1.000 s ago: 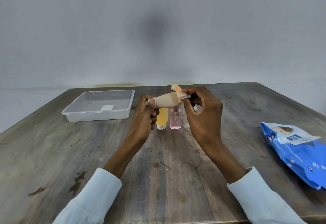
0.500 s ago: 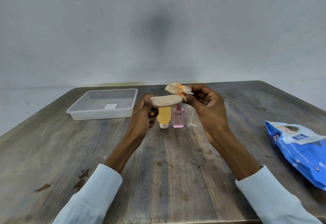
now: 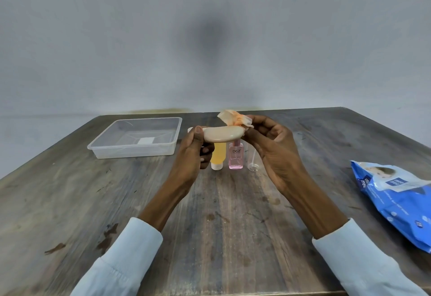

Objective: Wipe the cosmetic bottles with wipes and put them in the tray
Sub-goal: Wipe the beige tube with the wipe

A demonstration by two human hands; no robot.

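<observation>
Head view: beige tube (image 3: 222, 134) held sideways between both hands.

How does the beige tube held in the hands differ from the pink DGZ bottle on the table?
The beige soft tube lies sideways in the air, gripped by the left hand; the pink square glass bottle stands upright on the wooden table, untouched. The tube is opaque and rounded; the bottle is see-through and flat-sided. Neither is in the clear plastic tray.

Single head view, looking forward-down over table (image 3: 70, 202), close above hands.
</observation>
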